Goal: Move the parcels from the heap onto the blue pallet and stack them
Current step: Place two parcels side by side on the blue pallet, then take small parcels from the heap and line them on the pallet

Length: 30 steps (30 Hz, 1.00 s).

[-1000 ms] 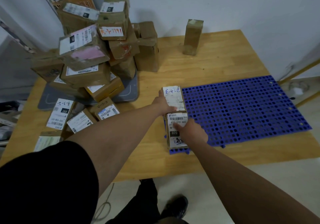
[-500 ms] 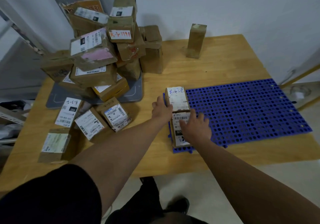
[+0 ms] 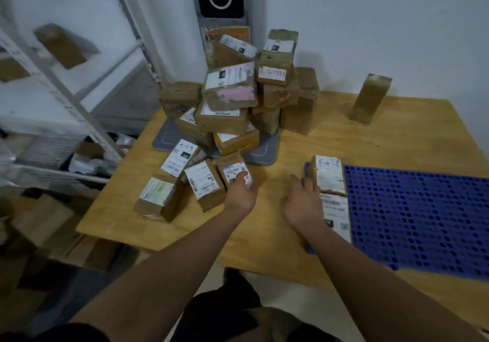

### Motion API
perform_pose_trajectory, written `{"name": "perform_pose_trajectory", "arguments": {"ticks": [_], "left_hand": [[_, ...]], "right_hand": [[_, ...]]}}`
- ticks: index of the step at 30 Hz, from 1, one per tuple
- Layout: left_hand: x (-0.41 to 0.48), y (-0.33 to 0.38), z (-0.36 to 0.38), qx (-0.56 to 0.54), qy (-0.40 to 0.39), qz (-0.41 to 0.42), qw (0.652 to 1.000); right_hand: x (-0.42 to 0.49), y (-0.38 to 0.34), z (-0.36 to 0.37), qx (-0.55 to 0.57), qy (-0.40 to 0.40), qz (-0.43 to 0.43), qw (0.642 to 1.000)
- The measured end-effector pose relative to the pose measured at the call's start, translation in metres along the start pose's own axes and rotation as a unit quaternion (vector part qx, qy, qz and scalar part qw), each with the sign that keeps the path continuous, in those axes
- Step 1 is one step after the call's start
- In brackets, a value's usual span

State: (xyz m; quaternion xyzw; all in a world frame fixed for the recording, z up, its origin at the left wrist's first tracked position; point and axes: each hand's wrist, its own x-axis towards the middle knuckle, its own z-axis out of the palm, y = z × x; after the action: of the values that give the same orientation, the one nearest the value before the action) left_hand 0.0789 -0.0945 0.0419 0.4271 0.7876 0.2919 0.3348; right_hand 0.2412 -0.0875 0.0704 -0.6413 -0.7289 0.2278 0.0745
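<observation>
A heap of brown parcels (image 3: 230, 95) rises at the table's back left. Several loose parcels lie in front of it. My left hand (image 3: 239, 193) reaches onto one of them, a small labelled parcel (image 3: 231, 168), with fingers laid on its top. The blue pallet (image 3: 412, 209) lies on the right of the table. Two parcels sit end to end on its left edge, the far parcel (image 3: 329, 173) and the near parcel (image 3: 337, 214). My right hand (image 3: 301, 201) hovers open just left of them, fingertips close to the far one.
One brown parcel (image 3: 370, 98) stands upright alone near the back wall. The heap rests on a grey pad (image 3: 264, 153). A white shelf rack (image 3: 79, 98) with more boxes stands left of the wooden table (image 3: 291, 235). Boxes lie on the floor below.
Both hands have left the two parcels on the pallet. My left hand has swung left to a loose parcel by the heap. The view has turned left.
</observation>
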Motion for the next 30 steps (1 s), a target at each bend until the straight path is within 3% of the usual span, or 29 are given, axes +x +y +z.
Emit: {"name": "perform_pose_trajectory", "arguments": {"ticks": [8, 18, 24, 27, 30], "left_hand": [[0.016, -0.04, -0.07, -0.017, 0.082, -0.049, 0.995], [0.049, -0.094, -0.105, 0.014, 0.082, -0.068, 0.994], [0.086, -0.104, -0.113, 0.138, 0.018, 0.067, 0.988], [0.098, -0.111, -0.108, 0.256, -0.04, 0.163, 0.952], [0.111, -0.119, -0.102, 0.321, -0.091, 0.203, 0.921]], "right_hand": [[0.011, -0.066, 0.029, -0.015, -0.059, -0.056, 0.997], [0.048, -0.131, 0.097, -0.032, -0.097, -0.022, 0.994], [0.074, -0.149, 0.112, -0.075, -0.112, 0.01, 0.991], [0.078, -0.143, 0.118, -0.088, -0.127, 0.05, 0.987], [0.072, -0.137, 0.124, -0.108, -0.163, 0.096, 0.976]]}}
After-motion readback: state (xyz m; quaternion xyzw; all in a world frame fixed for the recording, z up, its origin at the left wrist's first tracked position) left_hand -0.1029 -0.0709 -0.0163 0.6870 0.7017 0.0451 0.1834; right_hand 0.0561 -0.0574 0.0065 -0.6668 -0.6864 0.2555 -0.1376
